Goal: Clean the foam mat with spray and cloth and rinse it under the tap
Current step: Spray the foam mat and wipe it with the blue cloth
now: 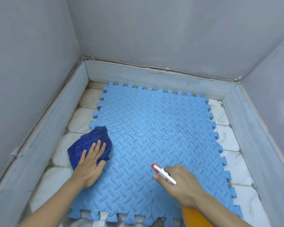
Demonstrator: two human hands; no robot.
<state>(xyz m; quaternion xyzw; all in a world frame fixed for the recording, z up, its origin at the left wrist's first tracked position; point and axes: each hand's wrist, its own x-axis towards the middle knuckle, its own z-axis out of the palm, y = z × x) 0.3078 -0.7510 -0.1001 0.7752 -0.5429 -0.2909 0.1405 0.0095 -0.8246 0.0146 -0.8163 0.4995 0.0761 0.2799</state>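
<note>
1. A light blue foam mat (154, 145) lies flat on a white marble-patterned tiled floor (82, 120), in a corner enclosed by grey walls (31, 63) with a pale stone skirting (154, 77) along their base.
2. The mat is four interlocking squares with jigsaw-toothed edges and a raised diamond-plate texture; dark specks dot its centre.
3. The left hand (90, 164) rests flat, fingers spread, pressing a crumpled dark blue cloth (90, 145) onto the mat's left edge, the cloth partly overhanging the floor.
4. The right hand (179, 182) is wrapped around a spray bottle (195, 217) with an orange body, a white trigger head and a red nozzle, held above the mat's near half, nozzle pointing toward the specks.
5. Both forearms reach in from the bottom of the view.
</note>
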